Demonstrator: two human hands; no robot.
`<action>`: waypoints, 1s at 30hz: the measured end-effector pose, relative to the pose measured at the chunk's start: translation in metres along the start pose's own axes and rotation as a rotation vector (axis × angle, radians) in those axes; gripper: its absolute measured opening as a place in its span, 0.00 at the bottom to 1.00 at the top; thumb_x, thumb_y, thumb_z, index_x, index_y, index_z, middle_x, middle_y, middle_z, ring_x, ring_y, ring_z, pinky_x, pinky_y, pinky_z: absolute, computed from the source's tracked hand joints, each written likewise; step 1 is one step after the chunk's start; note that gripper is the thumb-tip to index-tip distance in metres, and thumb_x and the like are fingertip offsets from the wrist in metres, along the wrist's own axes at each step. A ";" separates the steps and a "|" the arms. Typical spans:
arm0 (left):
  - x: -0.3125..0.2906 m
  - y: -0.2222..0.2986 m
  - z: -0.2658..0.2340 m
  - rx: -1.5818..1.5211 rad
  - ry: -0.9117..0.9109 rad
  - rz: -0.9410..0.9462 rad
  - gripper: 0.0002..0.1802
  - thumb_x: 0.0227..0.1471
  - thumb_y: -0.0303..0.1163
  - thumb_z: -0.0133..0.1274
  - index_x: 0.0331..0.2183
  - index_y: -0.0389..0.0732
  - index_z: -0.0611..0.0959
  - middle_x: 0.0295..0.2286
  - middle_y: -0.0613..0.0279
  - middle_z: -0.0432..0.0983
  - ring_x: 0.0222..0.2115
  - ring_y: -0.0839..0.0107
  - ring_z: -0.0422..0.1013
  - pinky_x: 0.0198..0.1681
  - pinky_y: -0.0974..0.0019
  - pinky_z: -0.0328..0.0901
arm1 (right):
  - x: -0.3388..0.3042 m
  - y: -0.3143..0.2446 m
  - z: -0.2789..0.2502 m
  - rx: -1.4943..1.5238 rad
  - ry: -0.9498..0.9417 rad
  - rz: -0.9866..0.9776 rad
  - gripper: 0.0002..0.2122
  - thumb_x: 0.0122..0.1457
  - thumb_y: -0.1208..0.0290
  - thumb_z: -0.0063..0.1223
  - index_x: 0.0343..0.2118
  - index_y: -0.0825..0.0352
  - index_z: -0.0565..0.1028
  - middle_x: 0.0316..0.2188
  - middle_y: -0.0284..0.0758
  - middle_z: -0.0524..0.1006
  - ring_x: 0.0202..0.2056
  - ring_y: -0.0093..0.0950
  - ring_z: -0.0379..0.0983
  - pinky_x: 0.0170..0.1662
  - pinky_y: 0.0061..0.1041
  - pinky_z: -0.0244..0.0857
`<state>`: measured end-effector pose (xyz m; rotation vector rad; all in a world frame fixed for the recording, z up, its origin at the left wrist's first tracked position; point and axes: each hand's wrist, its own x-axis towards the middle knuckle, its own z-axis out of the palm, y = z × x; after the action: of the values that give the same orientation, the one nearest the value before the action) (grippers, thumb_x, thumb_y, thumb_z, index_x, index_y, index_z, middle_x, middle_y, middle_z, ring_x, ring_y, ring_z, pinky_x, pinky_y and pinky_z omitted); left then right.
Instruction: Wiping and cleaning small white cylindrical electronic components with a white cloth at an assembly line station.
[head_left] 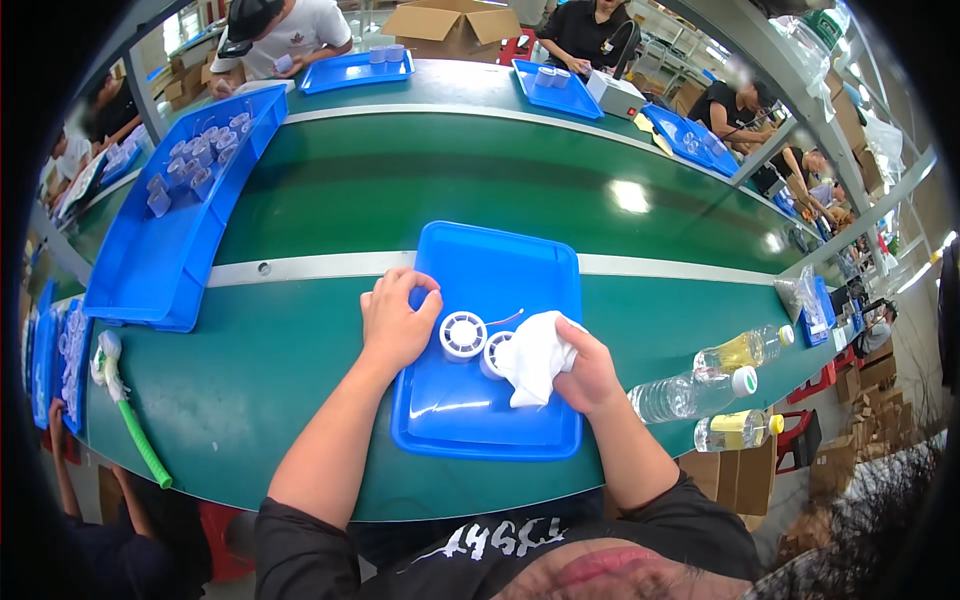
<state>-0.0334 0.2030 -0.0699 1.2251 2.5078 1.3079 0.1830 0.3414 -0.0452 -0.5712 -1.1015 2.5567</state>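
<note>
A blue tray (pixel 485 437) lies in front of me. Two white round fan-like parts with spoked tops are in it: one fan part (pixel 464 336) stands to the left, and a second fan part (pixel 494 355) is partly covered by a white cloth (pixel 535 362). My right hand (pixel 588 372) grips that cloth, which hangs against the second part. A thin reddish wire sticks out between the parts. Over the tray's left edge, my left hand (pixel 397 318) is curled, thumb and forefinger meeting in a pinch; I cannot make out anything between them.
A long blue bin (pixel 150 270) with several white cups straddles the rail at left. Near it lies a green-handled tool (pixel 145 445). Three plastic bottles (pixel 690 395) lie at the right. Beyond the green belt (pixel 420 180), co-workers sit with blue trays (pixel 357 72).
</note>
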 end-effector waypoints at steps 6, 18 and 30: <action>-0.003 -0.004 0.001 0.011 -0.024 0.033 0.10 0.49 0.40 0.54 0.32 0.46 0.82 0.42 0.59 0.73 0.47 0.60 0.67 0.51 0.56 0.55 | -0.003 0.003 0.001 -0.029 0.029 0.000 0.17 0.66 0.62 0.39 0.48 0.70 0.71 0.44 0.43 0.77 0.47 0.37 0.74 0.53 0.38 0.66; -0.004 -0.007 0.002 -0.010 -0.038 0.065 0.10 0.49 0.39 0.54 0.33 0.46 0.82 0.45 0.53 0.72 0.50 0.56 0.66 0.53 0.54 0.55 | -0.007 0.000 0.007 -0.077 0.012 -0.026 0.17 0.65 0.62 0.41 0.47 0.71 0.71 0.43 0.42 0.77 0.45 0.35 0.75 0.52 0.35 0.67; -0.005 -0.003 -0.001 0.024 -0.045 0.062 0.10 0.49 0.39 0.54 0.33 0.46 0.82 0.46 0.53 0.71 0.50 0.55 0.66 0.54 0.54 0.55 | -0.008 -0.002 0.010 -0.073 0.027 -0.039 0.16 0.65 0.62 0.41 0.46 0.71 0.71 0.42 0.41 0.77 0.44 0.34 0.76 0.51 0.34 0.67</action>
<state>-0.0319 0.1976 -0.0724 1.3326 2.4809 1.2524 0.1855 0.3332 -0.0354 -0.5942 -1.1893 2.4775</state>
